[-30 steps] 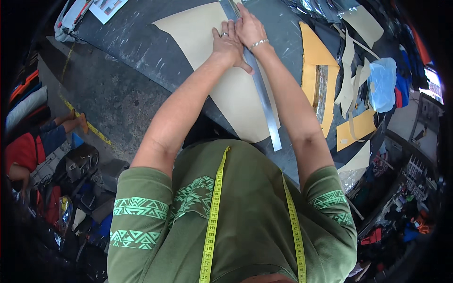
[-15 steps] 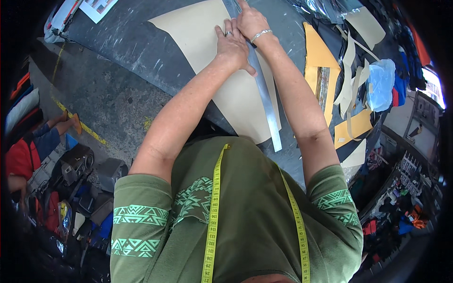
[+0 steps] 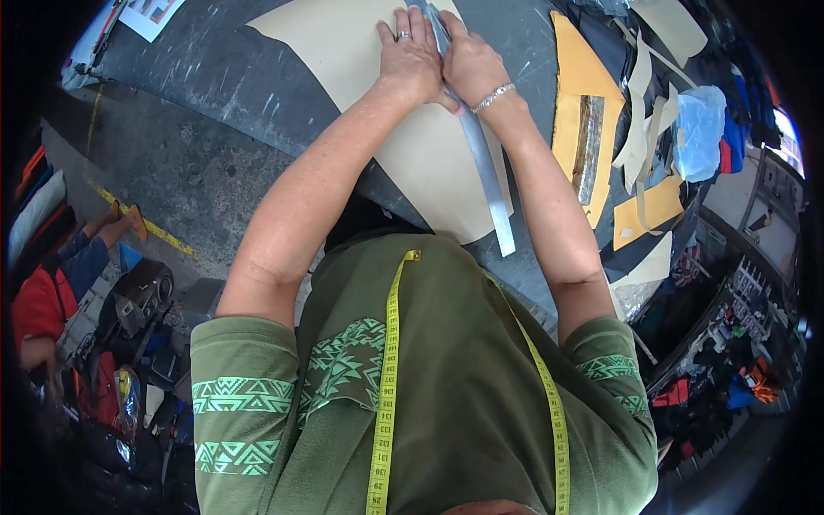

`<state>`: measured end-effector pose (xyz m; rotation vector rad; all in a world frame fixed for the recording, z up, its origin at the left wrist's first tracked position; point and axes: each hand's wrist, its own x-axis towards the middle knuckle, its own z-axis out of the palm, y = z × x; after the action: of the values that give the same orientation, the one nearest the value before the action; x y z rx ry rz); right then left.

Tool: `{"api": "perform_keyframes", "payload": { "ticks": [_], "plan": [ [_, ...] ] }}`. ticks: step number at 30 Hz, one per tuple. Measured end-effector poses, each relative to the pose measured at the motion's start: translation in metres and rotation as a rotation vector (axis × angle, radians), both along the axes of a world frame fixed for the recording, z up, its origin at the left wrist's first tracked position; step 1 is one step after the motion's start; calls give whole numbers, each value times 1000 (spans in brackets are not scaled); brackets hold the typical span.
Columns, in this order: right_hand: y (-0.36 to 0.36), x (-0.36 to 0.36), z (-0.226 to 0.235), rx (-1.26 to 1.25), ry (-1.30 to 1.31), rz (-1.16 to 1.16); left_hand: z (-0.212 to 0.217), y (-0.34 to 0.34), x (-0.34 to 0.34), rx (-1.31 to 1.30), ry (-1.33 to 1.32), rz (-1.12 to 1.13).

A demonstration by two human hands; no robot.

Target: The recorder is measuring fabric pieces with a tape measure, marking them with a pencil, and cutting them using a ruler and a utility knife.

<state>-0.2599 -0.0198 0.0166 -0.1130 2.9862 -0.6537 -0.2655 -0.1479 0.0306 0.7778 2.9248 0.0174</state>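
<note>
A large sheet of tan paper [image 3: 429, 172], with one slanted edge and a rounded near end, lies on the dark worktable. Across it runs a long metal ruler [image 3: 487, 176], its near end reaching past the paper. My left hand [image 3: 414, 64] presses flat on the paper and the ruler's left edge, fingers spread, thumb out over the metal. Right beside it, along the ruler's right edge, my right hand [image 3: 474, 69] is closed with the index finger stretched forward. Whatever its fingers hold is hidden from view.
Right of the paper lie a yellow-orange envelope [image 3: 566, 112], tan paper strips [image 3: 635, 112] and a pale blue plastic bag [image 3: 699, 133]. A printed sheet [image 3: 153, 15] sits at the table's far left. A yellow tape measure [image 3: 390, 360] hangs round my neck. Another person's legs [image 3: 90, 240] show at left.
My right hand has slid toward me along the ruler, now level with my left hand. My left hand stays pressed in place; the whole view has shifted slightly.
</note>
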Motion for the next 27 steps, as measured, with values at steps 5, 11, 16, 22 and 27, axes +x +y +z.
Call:
{"api": "perform_keyframes", "payload": {
  "ticks": [5,11,16,22,27],
  "plan": [
    [10,52,9,-58,-64,-39,-1,10,-14,-162,-381,49],
    [32,131,16,-109,-158,-73,-2,9,-7,-114,-211,2],
    [55,206,27,-109,-160,-86,1,7,-6,173,-169,-131],
    [78,281,34,-76,-274,-209,-9,4,-7,289,-323,-137],
    [94,333,35,-112,-354,-226,-12,28,-10,-309,-329,97]
  ]
}}
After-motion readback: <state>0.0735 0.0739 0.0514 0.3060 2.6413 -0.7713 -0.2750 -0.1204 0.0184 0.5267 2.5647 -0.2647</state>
